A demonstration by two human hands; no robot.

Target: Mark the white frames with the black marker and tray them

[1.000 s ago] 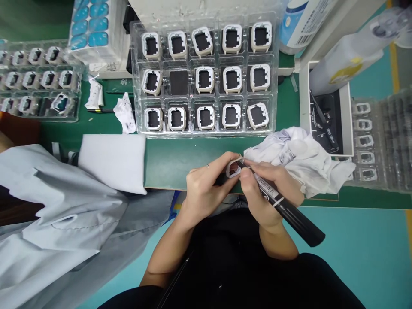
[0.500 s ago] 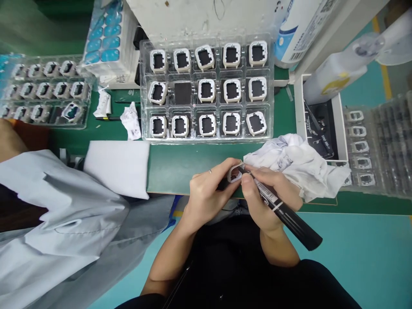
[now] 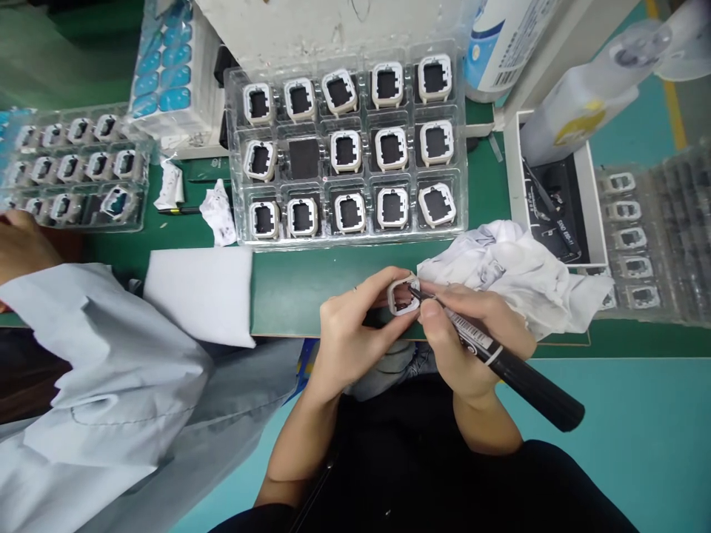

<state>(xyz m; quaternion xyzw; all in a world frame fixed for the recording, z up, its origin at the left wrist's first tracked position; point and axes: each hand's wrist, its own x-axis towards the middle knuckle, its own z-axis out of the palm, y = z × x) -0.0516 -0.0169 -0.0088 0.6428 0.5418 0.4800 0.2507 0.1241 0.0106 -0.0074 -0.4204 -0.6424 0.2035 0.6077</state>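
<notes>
My left hand [image 3: 352, 326] pinches a small white square frame [image 3: 403, 296] over the near edge of the green table [image 3: 294, 285]. In my right hand [image 3: 472, 337] is a black marker pen [image 3: 511, 366], its tip touching the frame's right side. Behind my hands stands a clear plastic tray [image 3: 347, 229] with several identical white frames in its pockets; one pocket in the middle row holds none. A crumpled white cloth [image 3: 516, 274] lies just right of my hands.
Another person's light grey sleeve [image 3: 100, 370] and hand [image 3: 22, 248] fill the left side. Behind them lies a second tray of parts [image 3: 72, 166]. A white box with black parts [image 3: 555, 200] and more clear trays [image 3: 649, 244] stand at the right.
The frame has turned in my left fingers, so its open face now shows towards me. The marker tip stays at its edge. The other person's hand has come into view at far left.
</notes>
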